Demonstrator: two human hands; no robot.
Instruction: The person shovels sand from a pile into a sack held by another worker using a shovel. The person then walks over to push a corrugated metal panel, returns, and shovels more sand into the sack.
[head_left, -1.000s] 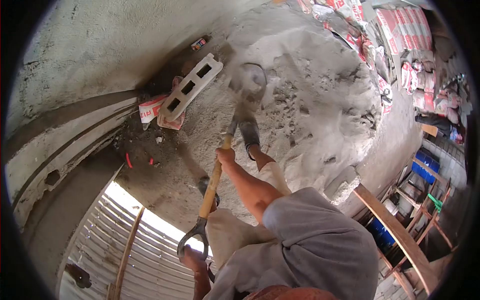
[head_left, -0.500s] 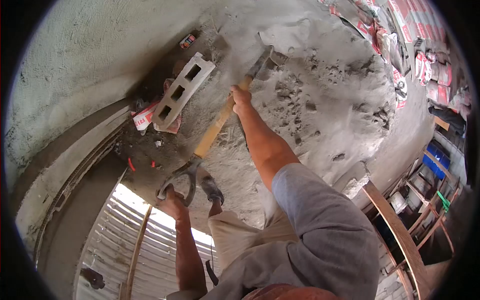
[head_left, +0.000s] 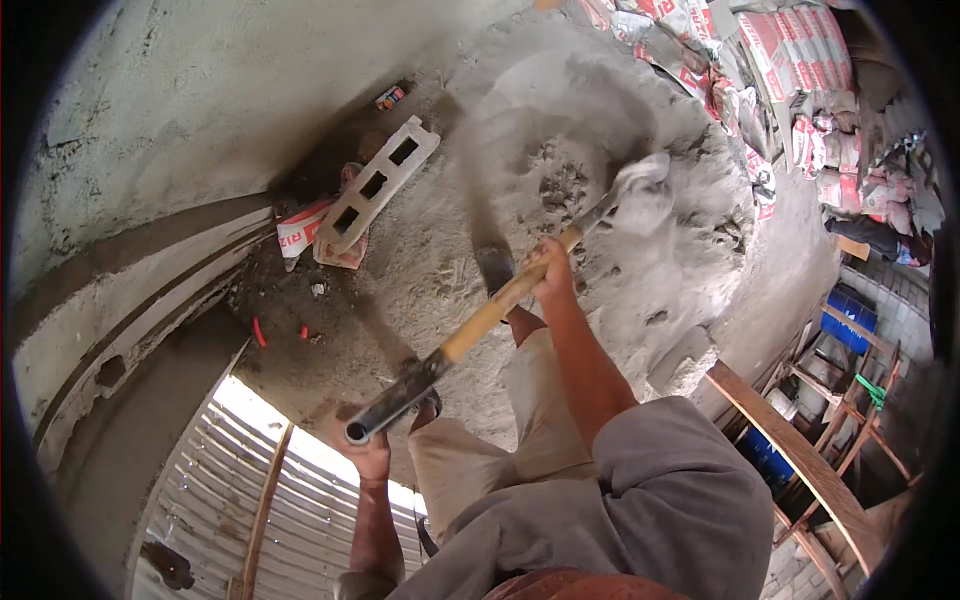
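My right hand (head_left: pixel 552 270) is wrapped round the yellow wooden shaft (head_left: pixel 490 318) of a shovel, a little above its metal socket. At the lower end, my left hand (head_left: pixel 368 455) grips the dark handle (head_left: pixel 395 398), which is seen side-on and partly hides the fingers. The shovel blade (head_left: pixel 643 190) is over the broad heap of grey powdery mix (head_left: pixel 690 260), carrying some of the grey material, blurred by motion. My feet stand on the mix under the shaft, one dark shoe (head_left: pixel 494 268) showing beside my right hand.
A hollow concrete block (head_left: pixel 378 185) lies by the wall at left, on torn red-and-white bags (head_left: pixel 300 230). Stacked cement bags (head_left: pixel 795 55) stand at upper right. Planks (head_left: pixel 790 460) and a blue drum (head_left: pixel 850 318) are at right, corrugated sheeting (head_left: pixel 215 490) at lower left.
The shovel blade has swung right and come up with grey material on it. My right hand has moved right and lower in view with the shaft, and the handle has turned side-on.
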